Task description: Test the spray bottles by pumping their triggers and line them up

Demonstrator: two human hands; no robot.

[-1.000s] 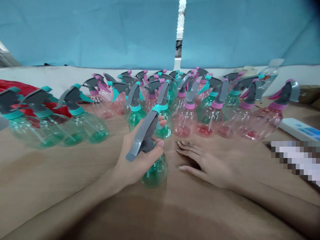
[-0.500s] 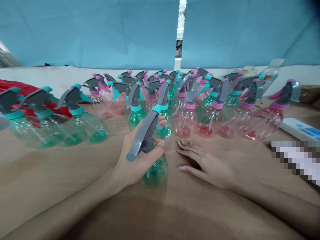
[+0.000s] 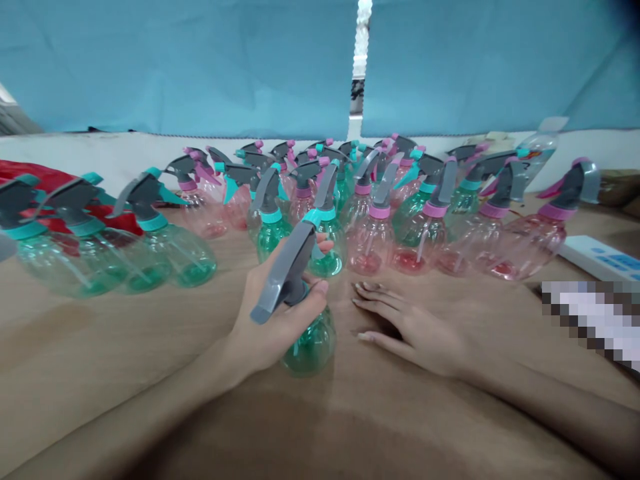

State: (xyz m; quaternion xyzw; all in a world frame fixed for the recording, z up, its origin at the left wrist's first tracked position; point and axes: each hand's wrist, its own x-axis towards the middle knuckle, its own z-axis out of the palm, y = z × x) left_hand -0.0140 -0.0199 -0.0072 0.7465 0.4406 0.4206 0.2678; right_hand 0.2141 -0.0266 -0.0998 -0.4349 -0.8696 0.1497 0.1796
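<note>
At nine o'clock from the right hand (image 3: pixel 423 333), which lies loosely spread on the brown tabletop (image 3: pixel 90 373), the left hand (image 3: pixel 273 337) curls around the neck of a round translucent-green plastic spray bottle (image 3: pixel 310 347), probably light, thin-walled and slippery, so best held there.

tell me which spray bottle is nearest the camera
The green spray bottle in the left grip; it alone is held, while the others sit farther back on the table.
</note>
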